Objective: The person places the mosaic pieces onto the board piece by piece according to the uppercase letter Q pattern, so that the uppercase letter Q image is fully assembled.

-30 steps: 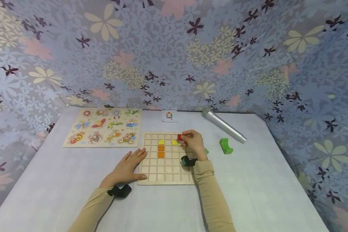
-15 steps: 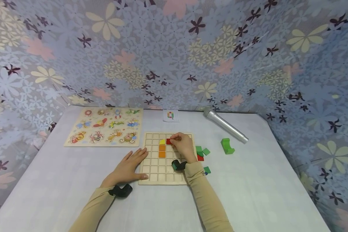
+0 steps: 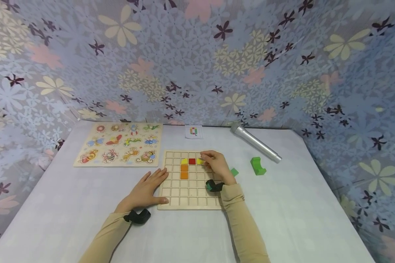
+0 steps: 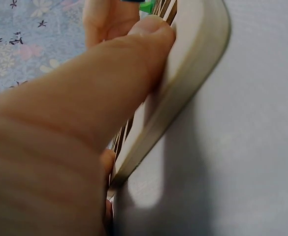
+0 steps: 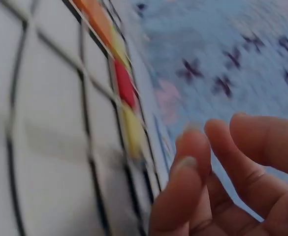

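Note:
A wooden grid board [image 3: 183, 201] lies on the table. In one of its rows a red square tile [image 3: 192, 161] sits between a left yellow tile [image 3: 184, 161] and a right yellow tile [image 3: 199, 161]; two orange tiles [image 3: 184, 172] run down below the left yellow one. My right hand [image 3: 218, 166] hovers over the board's upper right, fingertips beside the right yellow tile. The right wrist view shows nothing between its bent fingers [image 5: 180, 191]. My left hand [image 3: 144, 190] rests with fingers spread on the board's left edge, its thumb [image 4: 148, 44] on the rim.
A green tile [image 3: 234, 172] shows right of the board, partly behind my right wrist. Farther right lie a green curved block [image 3: 258, 166] and a silver microphone [image 3: 256, 142]. A picture card [image 3: 193, 132] lies behind the board, and an insect puzzle board [image 3: 118, 144] at back left.
My right hand put the red tile between the two yellow tiles, let it go and moved back to the right. The left hand stayed on the board's edge.

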Motion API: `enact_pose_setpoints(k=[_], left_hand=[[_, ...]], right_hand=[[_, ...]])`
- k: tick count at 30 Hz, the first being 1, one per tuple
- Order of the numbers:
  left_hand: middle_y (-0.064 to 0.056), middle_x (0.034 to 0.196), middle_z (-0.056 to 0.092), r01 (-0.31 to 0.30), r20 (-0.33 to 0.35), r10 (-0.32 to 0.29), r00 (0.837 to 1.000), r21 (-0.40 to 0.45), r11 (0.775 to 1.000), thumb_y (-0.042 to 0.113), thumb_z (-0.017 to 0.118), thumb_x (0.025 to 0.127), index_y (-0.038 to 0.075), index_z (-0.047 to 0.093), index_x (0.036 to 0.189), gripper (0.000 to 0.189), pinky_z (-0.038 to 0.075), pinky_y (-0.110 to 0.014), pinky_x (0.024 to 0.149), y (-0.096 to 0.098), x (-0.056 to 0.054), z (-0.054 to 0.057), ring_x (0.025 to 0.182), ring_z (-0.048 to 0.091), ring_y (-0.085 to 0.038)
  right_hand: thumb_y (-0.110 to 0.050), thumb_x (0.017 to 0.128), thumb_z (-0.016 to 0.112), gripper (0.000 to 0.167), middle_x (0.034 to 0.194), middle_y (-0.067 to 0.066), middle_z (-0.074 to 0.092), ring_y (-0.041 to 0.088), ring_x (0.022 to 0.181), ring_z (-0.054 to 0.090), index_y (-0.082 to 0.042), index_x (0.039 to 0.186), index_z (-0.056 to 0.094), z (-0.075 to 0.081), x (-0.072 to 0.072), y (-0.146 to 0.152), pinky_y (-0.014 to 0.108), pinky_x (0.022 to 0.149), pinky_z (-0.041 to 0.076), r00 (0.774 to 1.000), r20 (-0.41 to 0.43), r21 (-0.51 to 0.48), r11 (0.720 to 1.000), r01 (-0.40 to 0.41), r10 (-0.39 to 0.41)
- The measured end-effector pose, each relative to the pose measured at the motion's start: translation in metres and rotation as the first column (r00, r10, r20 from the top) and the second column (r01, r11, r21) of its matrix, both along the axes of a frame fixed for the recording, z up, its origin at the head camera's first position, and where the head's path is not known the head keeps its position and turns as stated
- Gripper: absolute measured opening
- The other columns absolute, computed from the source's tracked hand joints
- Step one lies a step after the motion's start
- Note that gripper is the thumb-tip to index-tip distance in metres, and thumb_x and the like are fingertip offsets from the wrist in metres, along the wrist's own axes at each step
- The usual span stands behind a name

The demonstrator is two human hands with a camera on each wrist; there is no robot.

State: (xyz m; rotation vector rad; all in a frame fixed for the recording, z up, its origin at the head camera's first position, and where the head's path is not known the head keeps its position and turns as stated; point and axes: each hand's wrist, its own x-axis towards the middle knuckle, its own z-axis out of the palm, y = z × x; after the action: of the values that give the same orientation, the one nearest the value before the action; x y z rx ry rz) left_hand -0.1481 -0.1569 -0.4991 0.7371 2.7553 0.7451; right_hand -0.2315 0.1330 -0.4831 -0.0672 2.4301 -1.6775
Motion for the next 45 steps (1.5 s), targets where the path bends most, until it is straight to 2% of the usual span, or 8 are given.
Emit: enact_pose_setpoints(k=[6, 14, 21, 27, 31, 38, 41, 45], left_hand=[[-0.011, 0.161, 0.025, 0.001, -0.002, -0.001, 1.0, 0.002, 1.0, 0.051, 0.072, 0.08, 0.006, 0.032, 0.151, 0.093, 0.01, -0.055, 0.122, -0.003, 0.0, -0.002, 0.149, 0.02, -0.034], [-0.011, 0.16, 0.027, -0.005, -0.023, 0.005, 1.0, 0.003, 1.0, 0.05, 0.072, 0.08, 0.005, 0.033, 0.15, 0.093, 0.012, -0.055, 0.121, -0.006, 0.001, -0.004, 0.149, 0.022, -0.035], [-0.011, 0.16, 0.027, 0.013, -0.024, -0.013, 1.0, 0.011, 1.0, 0.05, 0.072, 0.08, 0.005, 0.034, 0.15, 0.092, 0.012, -0.056, 0.121, -0.003, 0.002, -0.006, 0.148, 0.023, -0.035], [-0.011, 0.16, 0.027, 0.006, -0.025, -0.006, 1.0, 0.005, 1.0, 0.05, 0.073, 0.079, 0.005, 0.034, 0.15, 0.093, 0.012, -0.055, 0.121, -0.002, 0.001, -0.005, 0.148, 0.023, -0.035], [-0.011, 0.16, 0.027, 0.003, -0.022, -0.003, 1.0, 0.0, 1.0, 0.05, 0.073, 0.079, 0.006, 0.034, 0.15, 0.093, 0.012, -0.055, 0.121, -0.001, 0.0, -0.005, 0.149, 0.022, -0.034], [-0.01, 0.16, 0.026, 0.001, -0.018, -0.001, 1.0, 0.002, 1.0, 0.051, 0.073, 0.079, 0.006, 0.033, 0.151, 0.093, 0.011, -0.055, 0.122, -0.001, 0.0, -0.004, 0.149, 0.021, -0.034], [-0.011, 0.16, 0.027, 0.001, -0.016, -0.001, 1.0, 0.006, 1.0, 0.051, 0.073, 0.079, 0.006, 0.033, 0.151, 0.093, 0.011, -0.055, 0.122, 0.0, 0.001, -0.003, 0.149, 0.021, -0.034], [-0.011, 0.16, 0.027, 0.005, -0.02, -0.005, 1.0, 0.002, 1.0, 0.051, 0.072, 0.079, 0.006, 0.033, 0.151, 0.093, 0.012, -0.055, 0.121, 0.0, 0.001, -0.003, 0.149, 0.021, -0.034]], right_hand=[[-0.022, 0.102, 0.051, 0.038, 0.118, 0.022, 0.065, 0.007, 0.077, 0.062, 0.003, 0.13, 0.057, 0.003, 0.016, 0.052, 0.02, 0.067, 0.053, 0.998, 0.064, -0.055, 0.998, 0.02, -0.016], [-0.022, 0.103, 0.046, 0.038, 0.081, -0.004, 0.07, 0.006, 0.064, 0.063, 0.011, 0.12, 0.058, -0.005, 0.036, 0.096, 0.02, 0.058, 0.05, 0.958, 0.229, -0.014, 0.985, -0.172, 0.17], [-0.013, 0.096, 0.06, 0.033, 0.095, 0.006, 0.068, 0.007, 0.061, 0.058, 0.002, 0.125, 0.058, -0.015, 0.04, 0.1, 0.019, 0.052, 0.048, 0.984, 0.176, 0.01, 0.999, -0.041, 0.038], [-0.002, 0.085, 0.07, 0.042, 0.119, 0.019, 0.065, 0.011, 0.055, 0.053, -0.003, 0.126, 0.061, -0.016, 0.042, 0.102, 0.022, 0.05, 0.048, 0.989, 0.125, 0.104, 0.99, -0.094, 0.081], [-0.004, 0.085, 0.07, 0.042, 0.121, 0.02, 0.064, 0.011, 0.057, 0.052, -0.004, 0.126, 0.06, -0.015, 0.042, 0.103, 0.023, 0.05, 0.047, 0.989, 0.112, 0.115, 0.987, -0.108, 0.095], [-0.005, 0.085, 0.071, 0.029, 0.107, 0.015, 0.066, 0.012, 0.077, 0.057, -0.002, 0.114, 0.065, -0.012, 0.04, 0.096, 0.021, 0.061, 0.049, 0.995, 0.078, 0.19, 0.979, -0.072, 0.058], [-0.009, 0.087, 0.071, 0.024, 0.097, 0.011, 0.066, 0.011, 0.074, 0.057, -0.001, 0.109, 0.065, -0.009, 0.038, 0.089, 0.02, 0.061, 0.049, 0.997, 0.078, 0.189, 0.982, -0.023, 0.008], [-0.01, 0.09, 0.068, 0.024, 0.087, 0.006, 0.066, 0.009, 0.063, 0.057, 0.003, 0.109, 0.063, -0.005, 0.036, 0.08, 0.019, 0.057, 0.052, 0.99, 0.11, 0.087, 0.993, 0.078, -0.087]])
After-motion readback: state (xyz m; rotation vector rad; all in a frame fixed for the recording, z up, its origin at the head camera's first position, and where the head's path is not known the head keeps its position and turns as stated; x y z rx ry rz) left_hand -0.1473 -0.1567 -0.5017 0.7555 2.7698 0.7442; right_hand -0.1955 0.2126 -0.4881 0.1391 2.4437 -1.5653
